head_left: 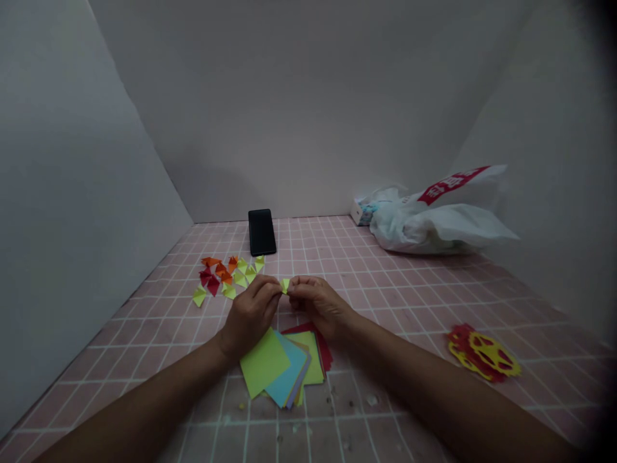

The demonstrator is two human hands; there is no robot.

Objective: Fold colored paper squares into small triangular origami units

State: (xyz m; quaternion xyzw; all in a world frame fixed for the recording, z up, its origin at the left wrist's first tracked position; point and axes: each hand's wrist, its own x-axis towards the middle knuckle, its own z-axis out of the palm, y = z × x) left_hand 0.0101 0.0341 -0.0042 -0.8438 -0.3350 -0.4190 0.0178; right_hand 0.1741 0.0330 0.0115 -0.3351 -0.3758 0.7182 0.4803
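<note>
The left hand [251, 313] and the right hand [322, 302] meet above the surface [395, 392], a small yellow-green paper [285, 286] between them. The fingers of each are drawn together in a tight pinch: the left ones have its left side, the right ones its right side, with only a little of it showing in the gap. Which thumb presses harder, and how the layers lie inside the grip, I cannot tell.

The step looks like shaping or creasing this paper. To do it well, each pinch should sit right on the fold line, firm but light, since so small a paper would probably crumple or skew under a hard pull. Edges are best matched before the crease is pressed, and the crease run from its middle outward. Pressing it down on the surface might give a sharper line than working in the air.

The folded pieces [223, 273] lie just beyond the left hand, so that wrist should move with care lest it brush them. The sheets [265, 363] fan out below the hands; a forearm dropped low could shift them. The phone [262, 233], bag [434, 225] and cut-outs [491, 355] are well apart from the work.
</note>
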